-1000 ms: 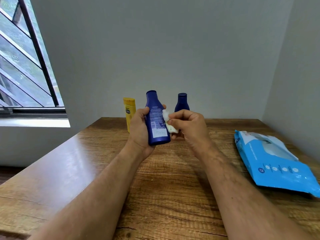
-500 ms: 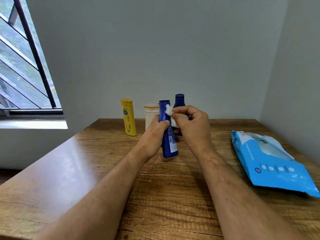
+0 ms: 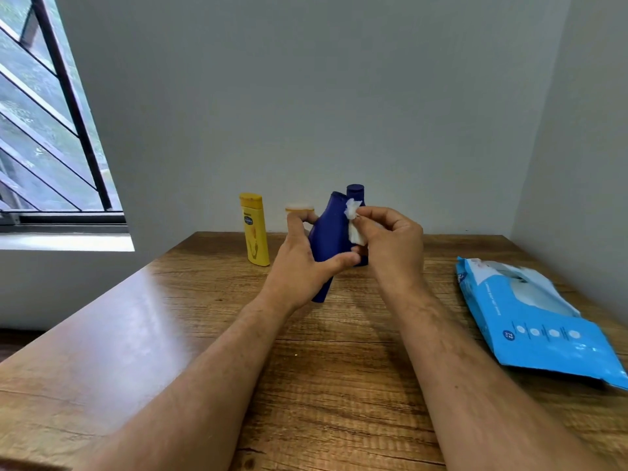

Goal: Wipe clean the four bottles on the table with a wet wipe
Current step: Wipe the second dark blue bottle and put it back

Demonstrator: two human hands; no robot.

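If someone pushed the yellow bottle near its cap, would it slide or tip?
Probably tip: the yellow bottle stands upright, tall and slim on a narrow base. The wooden table looks smooth, so a low push might slide it. Its fill level cannot be seen.

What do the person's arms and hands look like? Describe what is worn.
Both forearms are bare to the frame's lower edge, with no sleeves showing. The left hand and right hand wear no gloves, and no watch, ring or bracelet shows. The forearms are lightly haired.

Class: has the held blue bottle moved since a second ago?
Yes. The blue bottle has dropped and tilted, now clearing the yellow bottle and hiding most of the white one.
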